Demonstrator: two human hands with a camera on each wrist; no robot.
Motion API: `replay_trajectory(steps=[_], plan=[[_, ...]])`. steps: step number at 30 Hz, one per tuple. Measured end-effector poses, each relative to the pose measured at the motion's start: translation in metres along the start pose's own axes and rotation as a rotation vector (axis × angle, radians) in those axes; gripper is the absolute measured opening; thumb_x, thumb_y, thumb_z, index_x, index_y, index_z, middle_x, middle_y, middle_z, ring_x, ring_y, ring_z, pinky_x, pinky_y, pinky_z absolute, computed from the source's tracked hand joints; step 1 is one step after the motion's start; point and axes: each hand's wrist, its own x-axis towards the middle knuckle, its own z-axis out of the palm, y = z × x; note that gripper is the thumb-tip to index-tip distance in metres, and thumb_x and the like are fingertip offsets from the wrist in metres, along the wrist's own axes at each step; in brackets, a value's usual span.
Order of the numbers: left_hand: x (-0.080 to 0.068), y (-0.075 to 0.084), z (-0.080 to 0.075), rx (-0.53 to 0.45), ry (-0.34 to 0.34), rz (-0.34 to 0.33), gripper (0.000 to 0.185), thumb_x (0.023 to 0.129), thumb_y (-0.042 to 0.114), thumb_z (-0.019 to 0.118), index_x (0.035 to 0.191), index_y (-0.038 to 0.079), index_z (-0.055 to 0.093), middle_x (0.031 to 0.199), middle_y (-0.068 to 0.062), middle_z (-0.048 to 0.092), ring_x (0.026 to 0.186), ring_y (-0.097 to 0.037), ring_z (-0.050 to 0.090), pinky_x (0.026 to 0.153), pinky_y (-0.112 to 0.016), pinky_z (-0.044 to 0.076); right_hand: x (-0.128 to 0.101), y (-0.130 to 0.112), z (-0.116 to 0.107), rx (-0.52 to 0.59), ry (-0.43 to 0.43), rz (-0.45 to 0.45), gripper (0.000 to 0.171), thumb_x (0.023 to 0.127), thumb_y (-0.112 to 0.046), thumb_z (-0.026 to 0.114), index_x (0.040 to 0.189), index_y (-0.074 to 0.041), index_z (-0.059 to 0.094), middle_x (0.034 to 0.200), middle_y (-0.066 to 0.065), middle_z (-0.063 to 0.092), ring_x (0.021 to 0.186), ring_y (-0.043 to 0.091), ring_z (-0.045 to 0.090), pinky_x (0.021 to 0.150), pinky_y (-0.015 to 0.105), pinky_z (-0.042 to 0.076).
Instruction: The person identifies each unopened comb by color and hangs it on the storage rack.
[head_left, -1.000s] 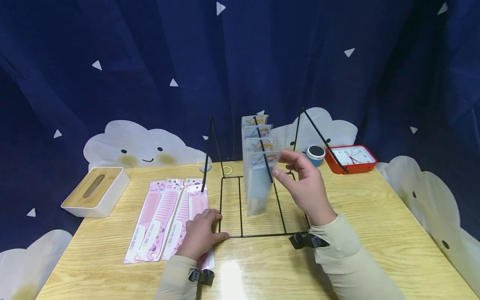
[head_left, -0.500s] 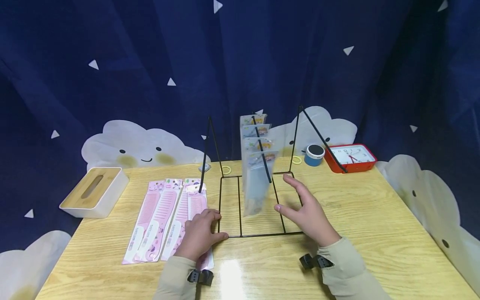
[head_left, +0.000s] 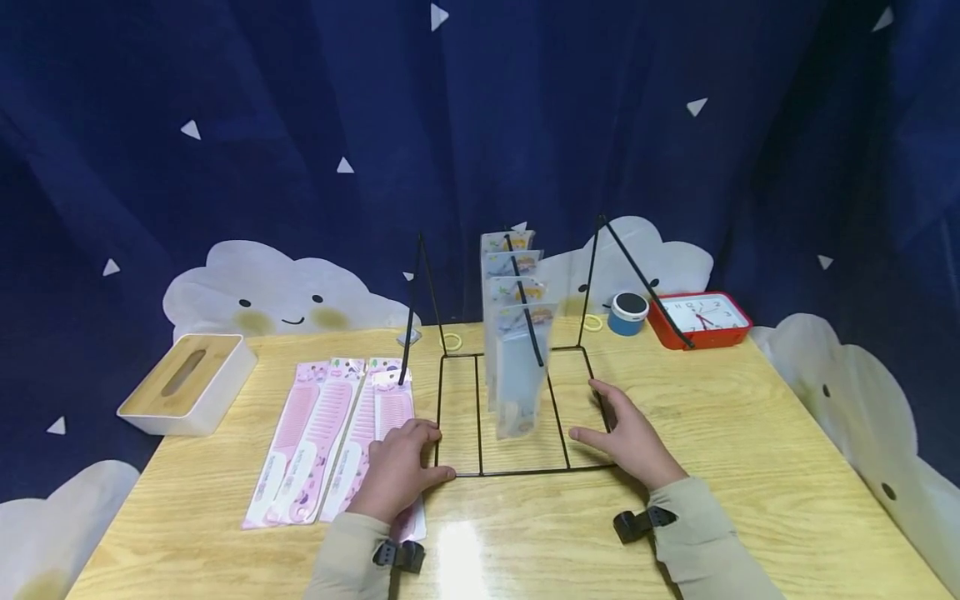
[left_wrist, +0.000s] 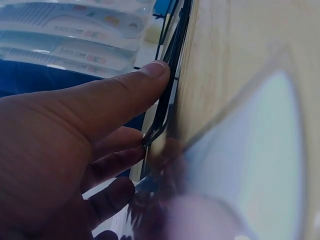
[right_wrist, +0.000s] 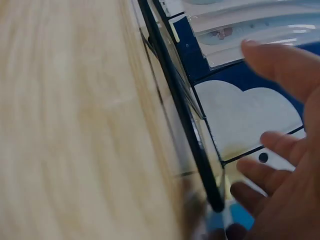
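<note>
**Hands steadying the rack base**

Rack [head_left: 517, 408] stands mid-tabletop, toward the near edge, its wire base flat on the wood and three slanted pegs rising toward the far edge. Clear packets [head_left: 517, 367] hang in a row on the middle peg; the outer two pegs are bare.

Your left hand [head_left: 401, 475] rests at the base's near-left corner, fingers loosely bent, thumb tip pressed along the wire as the left wrist view shows [left_wrist: 155, 70]; it lies partly on the comb packs [head_left: 337, 433]. It grasps nothing. Your right hand [head_left: 630, 442] lies beside the base's near-right corner, fingers spread and relaxed, holding nothing; the right wrist view shows the fingers [right_wrist: 280, 60] apart from the wire, so I judge it to be just beside the frame, not gripping it.

To do this step well, I'd say:
- Press both near corners down evenly, so the base does not rock or slide.
- Keep the left palm light on the combs, or they will drag with you.
- Let the hanging packets settle before letting go.
- Mind the right peg slanting toward the clock [head_left: 701, 317] and the small blue tin [head_left: 628, 311] near the far right.

The tissue box [head_left: 187, 383] sits by the left edge, well apart.
</note>
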Motion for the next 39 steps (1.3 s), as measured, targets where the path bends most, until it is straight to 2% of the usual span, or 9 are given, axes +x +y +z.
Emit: replay_trajectory(steps=[5, 10, 14, 22, 29, 34, 36, 39], plan=[[-0.001, 0.002, 0.001, 0.005, 0.005, 0.008, 0.053, 0.07, 0.038, 0.09, 0.112, 0.01, 0.071, 0.126, 0.001, 0.065, 0.109, -0.031, 0.06, 0.081, -0.048, 0.038, -0.003, 0.01, 0.002, -0.112, -0.032, -0.001, 0.112, 0.076, -0.045, 0.086, 0.157, 0.0, 0.024, 0.161, 0.024, 0.024, 0.147, 0.047, 0.02, 0.113, 0.063, 0.024], [-0.001, 0.004, 0.002, 0.01, 0.004, 0.018, 0.053, 0.071, 0.039, 0.089, 0.112, 0.011, 0.071, 0.126, 0.002, 0.065, 0.109, -0.031, 0.061, 0.081, -0.047, 0.038, -0.014, 0.013, 0.001, -0.243, -0.036, -0.041, 0.125, 0.068, -0.05, 0.089, 0.154, 0.01, 0.022, 0.161, 0.03, 0.019, 0.147, 0.049, 0.014, 0.114, 0.065, 0.013], [-0.002, 0.005, 0.001, 0.012, 0.005, 0.024, 0.053, 0.071, 0.039, 0.089, 0.112, 0.011, 0.071, 0.126, 0.001, 0.065, 0.108, -0.032, 0.061, 0.079, -0.046, 0.038, -0.022, 0.014, -0.003, -0.28, -0.051, -0.066, 0.127, 0.065, -0.052, 0.09, 0.152, 0.013, 0.023, 0.16, 0.032, 0.02, 0.148, 0.048, 0.012, 0.113, 0.065, 0.008], [-0.006, 0.006, 0.0, 0.015, 0.014, 0.013, 0.052, 0.071, 0.039, 0.089, 0.111, 0.01, 0.072, 0.124, 0.001, 0.066, 0.111, -0.03, 0.061, 0.081, -0.047, 0.039, -0.021, 0.015, -0.008, -0.286, -0.068, -0.08, 0.118, 0.069, -0.05, 0.089, 0.154, 0.005, 0.03, 0.16, 0.026, 0.026, 0.148, 0.046, 0.017, 0.111, 0.067, 0.014], [-0.007, 0.004, -0.002, -0.004, 0.033, -0.007, 0.05, 0.075, 0.037, 0.087, 0.115, 0.012, 0.07, 0.124, -0.002, 0.067, 0.11, -0.032, 0.061, 0.082, -0.046, 0.039, -0.018, 0.016, -0.006, -0.282, -0.067, -0.089, 0.116, 0.069, -0.049, 0.089, 0.153, 0.006, 0.031, 0.159, 0.027, 0.026, 0.147, 0.048, 0.018, 0.11, 0.069, 0.015], [-0.007, -0.003, -0.015, -0.081, 0.084, -0.032, 0.048, 0.082, 0.03, 0.083, 0.122, 0.009, 0.067, 0.123, -0.008, 0.066, 0.115, -0.034, 0.058, 0.098, -0.055, 0.042, -0.018, 0.017, -0.006, -0.273, -0.071, -0.08, 0.118, 0.069, -0.05, 0.089, 0.154, 0.005, 0.03, 0.16, 0.027, 0.025, 0.147, 0.047, 0.016, 0.11, 0.068, 0.013], [-0.003, -0.009, -0.023, -0.129, 0.097, -0.056, 0.048, 0.084, 0.027, 0.081, 0.125, 0.007, 0.065, 0.125, -0.011, 0.064, 0.117, -0.036, 0.058, 0.102, -0.054, 0.042, -0.017, 0.017, -0.006, -0.272, -0.069, -0.085, 0.117, 0.069, -0.049, 0.089, 0.154, 0.006, 0.029, 0.16, 0.028, 0.025, 0.147, 0.048, 0.016, 0.11, 0.068, 0.013], [0.01, -0.022, -0.033, -0.212, 0.11, -0.111, 0.048, 0.088, 0.024, 0.077, 0.129, 0.004, 0.061, 0.129, -0.015, 0.062, 0.119, -0.036, 0.057, 0.101, -0.051, 0.045, -0.016, 0.017, -0.006, -0.273, -0.062, -0.092, 0.117, 0.069, -0.048, 0.089, 0.153, 0.006, 0.029, 0.159, 0.029, 0.026, 0.146, 0.049, 0.017, 0.11, 0.068, 0.013]])
